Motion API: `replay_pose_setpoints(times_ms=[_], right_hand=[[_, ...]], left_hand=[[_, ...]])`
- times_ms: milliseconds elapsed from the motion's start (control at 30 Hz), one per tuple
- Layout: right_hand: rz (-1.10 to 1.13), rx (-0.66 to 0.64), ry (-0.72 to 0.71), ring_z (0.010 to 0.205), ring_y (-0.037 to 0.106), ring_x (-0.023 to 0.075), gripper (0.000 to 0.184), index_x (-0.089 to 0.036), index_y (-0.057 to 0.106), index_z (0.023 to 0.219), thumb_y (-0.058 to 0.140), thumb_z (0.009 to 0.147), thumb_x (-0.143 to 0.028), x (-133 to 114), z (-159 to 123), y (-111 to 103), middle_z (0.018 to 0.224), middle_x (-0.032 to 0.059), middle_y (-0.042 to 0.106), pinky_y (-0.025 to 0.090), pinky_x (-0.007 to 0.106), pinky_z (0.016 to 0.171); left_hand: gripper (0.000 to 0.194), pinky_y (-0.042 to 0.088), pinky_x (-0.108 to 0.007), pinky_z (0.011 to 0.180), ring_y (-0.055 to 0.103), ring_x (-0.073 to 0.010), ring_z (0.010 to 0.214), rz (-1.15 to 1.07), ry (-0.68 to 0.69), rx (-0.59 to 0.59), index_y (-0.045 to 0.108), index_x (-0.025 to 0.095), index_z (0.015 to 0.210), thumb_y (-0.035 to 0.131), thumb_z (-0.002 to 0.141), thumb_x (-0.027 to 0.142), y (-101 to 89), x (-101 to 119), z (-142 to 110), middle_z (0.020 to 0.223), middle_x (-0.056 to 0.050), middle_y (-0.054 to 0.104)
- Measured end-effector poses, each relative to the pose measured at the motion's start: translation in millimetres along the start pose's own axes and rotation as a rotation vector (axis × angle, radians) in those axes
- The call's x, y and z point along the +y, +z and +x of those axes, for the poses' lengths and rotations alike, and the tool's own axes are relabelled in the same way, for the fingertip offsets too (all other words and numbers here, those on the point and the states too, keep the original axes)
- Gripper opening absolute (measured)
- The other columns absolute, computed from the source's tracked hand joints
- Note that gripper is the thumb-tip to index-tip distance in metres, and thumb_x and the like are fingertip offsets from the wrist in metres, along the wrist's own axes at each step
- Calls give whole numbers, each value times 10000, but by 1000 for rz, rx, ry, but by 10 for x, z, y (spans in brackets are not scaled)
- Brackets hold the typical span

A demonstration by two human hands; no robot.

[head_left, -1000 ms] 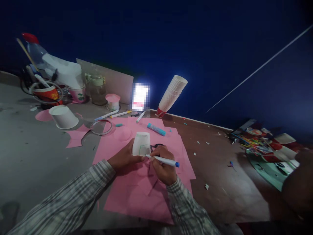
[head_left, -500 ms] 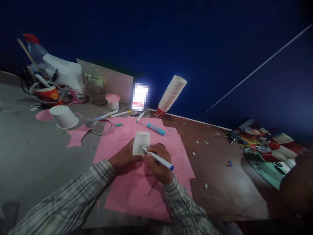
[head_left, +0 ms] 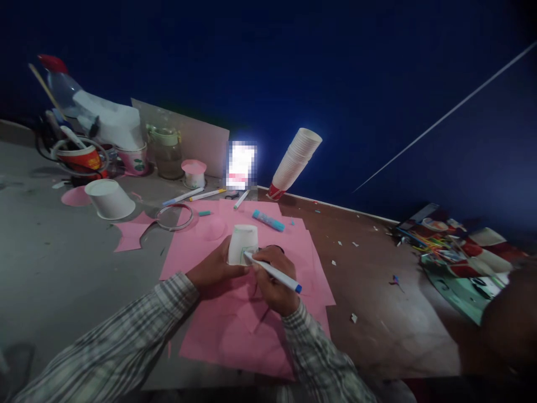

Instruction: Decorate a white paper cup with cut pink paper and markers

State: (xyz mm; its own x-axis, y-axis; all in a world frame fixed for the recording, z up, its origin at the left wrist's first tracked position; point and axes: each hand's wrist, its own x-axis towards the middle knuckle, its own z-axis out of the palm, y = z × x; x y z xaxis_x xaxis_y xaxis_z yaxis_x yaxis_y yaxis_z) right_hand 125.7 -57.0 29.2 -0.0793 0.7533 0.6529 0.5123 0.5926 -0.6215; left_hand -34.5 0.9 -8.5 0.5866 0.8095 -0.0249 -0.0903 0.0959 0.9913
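My left hand (head_left: 216, 263) is closed around the side of a small white paper cup (head_left: 243, 240), turned upside down above the pink paper. Green lines are drawn on the cup's lower front. In my right hand (head_left: 274, 280) is a white marker (head_left: 279, 274) with a blue end, its tip touching the cup near those lines. Pink paper sheets (head_left: 205, 336) lie overlapped beneath both hands. A dark curved item, partly hidden, shows behind my right hand. Just beyond the cup rests a light-blue tube (head_left: 267, 220), with a small green marker cap (head_left: 204, 213) to its left.
Markers (head_left: 207, 195) and a tape ring (head_left: 174, 217) lie at the back left near an upturned white cup (head_left: 109, 200). A tall stack of paper cups (head_left: 296, 162) leans by the wall. At right are paper scraps and a green tray (head_left: 451, 288) of cluttered craft pieces.
The marker's blue end has shifted slightly right and my right hand has moved a little. The cup stays almost in place, tilted slightly differently.
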Motion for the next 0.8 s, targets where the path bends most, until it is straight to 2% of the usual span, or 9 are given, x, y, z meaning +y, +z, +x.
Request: replay_pose_setpoints(times_ms=[167,333,500,667,800], right_hand=[[-41,-16,-42,720,622,192,125,-206,604,882,544,804,-130,9,8,36,783,53,670,472,351,664],[-72,-84,-19,657,589,185,117,-208,591,786,524,755,-116,5,16,-5,687,22,633,436,341,644],[2,-74,44,633,562,175,109,-210,591,719,539,726,-114,43,5,-54,631,2,590,439,327,635],[111,30,136,724,591,182,87,-205,626,850,549,819,-178,90,-27,-72,775,35,618,473,326,643],[81,21,106,724,596,180,93,-205,629,881,555,828,-183,89,-16,-42,791,40,622,485,323,638]], left_hand=[[675,433,-428,930,532,-287,1107,-15,0,-2,420,173,1221,777,670,333,2,-18,2,1179,-109,576],[612,450,-414,885,561,-273,1047,-92,-23,-11,456,168,1166,777,664,302,4,-3,3,1111,-92,597],[606,447,-400,875,555,-255,1029,-77,-16,-25,450,168,1155,779,661,290,2,12,2,1124,-92,590],[603,452,-375,833,552,-242,981,-39,-9,-20,450,154,1165,763,676,318,2,13,5,1097,-94,585],[620,455,-362,824,546,-238,976,-7,2,-14,456,157,1186,762,681,347,-18,-28,11,1088,-87,584]])
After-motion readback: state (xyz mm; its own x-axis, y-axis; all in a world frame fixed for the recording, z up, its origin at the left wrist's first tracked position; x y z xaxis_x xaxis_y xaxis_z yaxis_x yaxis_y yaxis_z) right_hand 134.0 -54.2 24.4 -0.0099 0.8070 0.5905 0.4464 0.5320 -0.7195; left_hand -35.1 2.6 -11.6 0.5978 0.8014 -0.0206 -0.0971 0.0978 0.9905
